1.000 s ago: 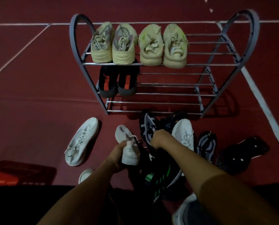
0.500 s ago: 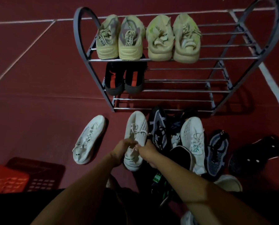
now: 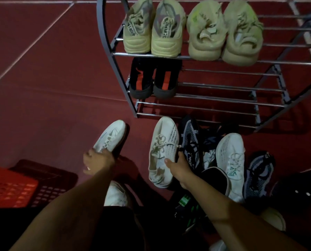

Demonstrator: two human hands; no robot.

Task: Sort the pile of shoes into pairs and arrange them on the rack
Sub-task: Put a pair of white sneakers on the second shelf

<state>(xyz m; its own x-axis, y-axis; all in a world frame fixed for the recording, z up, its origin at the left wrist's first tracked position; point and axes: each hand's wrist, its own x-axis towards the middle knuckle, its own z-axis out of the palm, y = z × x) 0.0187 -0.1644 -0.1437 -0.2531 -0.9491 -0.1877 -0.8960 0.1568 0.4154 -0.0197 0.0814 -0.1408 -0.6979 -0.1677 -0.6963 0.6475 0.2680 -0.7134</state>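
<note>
Flooring of dark red tiles (image 3: 42, 73) with pale joints fills our view. At far left we see a red perforated plastic crate (image 3: 11, 189). Our left hand (image 3: 97, 161) grips the heel of a white lace-up sneaker (image 3: 111, 136) lying apart on the floor; our right hand (image 3: 178, 167) grips a white knit sneaker (image 3: 162, 151) at the edge of the mixed pile of dark and white shoes (image 3: 228, 160). Behind stands the grey metal tiered shoe rack (image 3: 223, 86): two yellowish sneaker pairs (image 3: 190, 29) on top, one black-and-orange pair (image 3: 153, 78) on the middle tier.
</note>
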